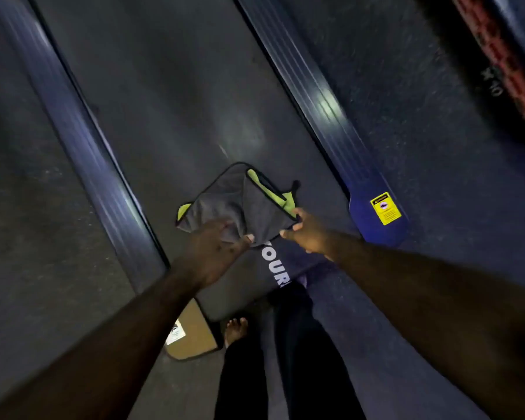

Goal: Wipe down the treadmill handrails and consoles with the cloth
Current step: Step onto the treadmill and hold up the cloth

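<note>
Stretching between both hands, the cloth is pinched by left and right.

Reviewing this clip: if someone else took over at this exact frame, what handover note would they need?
Left hand: grips the near corner of the cloth.
Right hand: pinches the cloth's right edge.
The cloth is grey with a lime underside. It is held part-folded between both hands over the treadmill belt.
Done: cloth is in hand. No wiped surface can be confirmed.
Left: no handrail or console is in view. Look up, find them and wipe.
</note>
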A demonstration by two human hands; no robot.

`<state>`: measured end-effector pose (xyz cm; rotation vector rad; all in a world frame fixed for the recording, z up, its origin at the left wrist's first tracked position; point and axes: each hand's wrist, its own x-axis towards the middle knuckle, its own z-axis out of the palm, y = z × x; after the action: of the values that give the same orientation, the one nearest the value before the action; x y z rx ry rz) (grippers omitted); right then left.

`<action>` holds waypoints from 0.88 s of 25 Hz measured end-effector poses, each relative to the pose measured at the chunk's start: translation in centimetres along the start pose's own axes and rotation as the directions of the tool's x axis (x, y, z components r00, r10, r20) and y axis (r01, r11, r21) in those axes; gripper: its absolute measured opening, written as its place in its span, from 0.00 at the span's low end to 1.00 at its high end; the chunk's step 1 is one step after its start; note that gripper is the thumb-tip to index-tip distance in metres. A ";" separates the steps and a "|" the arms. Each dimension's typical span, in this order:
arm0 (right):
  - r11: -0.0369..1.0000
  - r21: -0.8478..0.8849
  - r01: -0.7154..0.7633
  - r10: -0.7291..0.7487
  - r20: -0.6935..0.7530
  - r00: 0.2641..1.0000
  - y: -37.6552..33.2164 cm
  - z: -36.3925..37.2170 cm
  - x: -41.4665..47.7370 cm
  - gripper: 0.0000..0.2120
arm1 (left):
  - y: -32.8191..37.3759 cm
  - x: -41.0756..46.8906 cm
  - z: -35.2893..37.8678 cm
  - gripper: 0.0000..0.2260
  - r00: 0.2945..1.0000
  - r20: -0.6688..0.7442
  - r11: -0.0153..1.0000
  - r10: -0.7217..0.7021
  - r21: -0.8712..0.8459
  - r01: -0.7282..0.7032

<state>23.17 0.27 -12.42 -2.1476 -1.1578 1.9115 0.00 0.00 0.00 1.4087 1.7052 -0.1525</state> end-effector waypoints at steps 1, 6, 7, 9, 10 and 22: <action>1.000 -0.009 -0.029 0.029 0.024 0.999 0.2 0.2 2.5 0.38 | -0.5 2.0 1.3 0.31 1.000 0.008 1.000 -0.004 -0.025 0.004; 0.961 0.003 -0.275 0.275 0.045 0.960 1.2 2.1 10.1 0.30 | -2.5 7.0 3.8 0.32 0.997 0.059 0.998 -0.040 -0.045 0.042; 0.955 0.046 -0.292 0.290 0.043 0.956 1.6 2.4 10.7 0.23 | -2.8 7.3 3.8 0.32 0.998 0.054 0.999 -0.036 -0.039 0.038; 0.971 0.052 -0.233 0.233 -0.005 0.972 1.5 2.6 9.8 0.12 | -2.8 6.9 2.8 0.30 0.997 0.060 0.997 -0.055 -0.056 0.058; 0.985 0.026 -0.171 0.173 -0.064 0.983 1.2 2.3 8.6 0.16 | -2.5 6.3 1.9 0.32 0.995 0.071 0.995 -0.064 -0.069 0.069; 0.859 -0.457 0.230 -0.488 -0.597 0.636 -12.8 -11.7 -33.1 0.31 | 14.6 -17.2 -14.0 0.25 0.935 -0.057 0.917 0.351 -0.179 -0.356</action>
<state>28.32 -3.44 24.35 -2.2077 -1.6239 0.6246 3.79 0.82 26.26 1.5522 1.4127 0.2219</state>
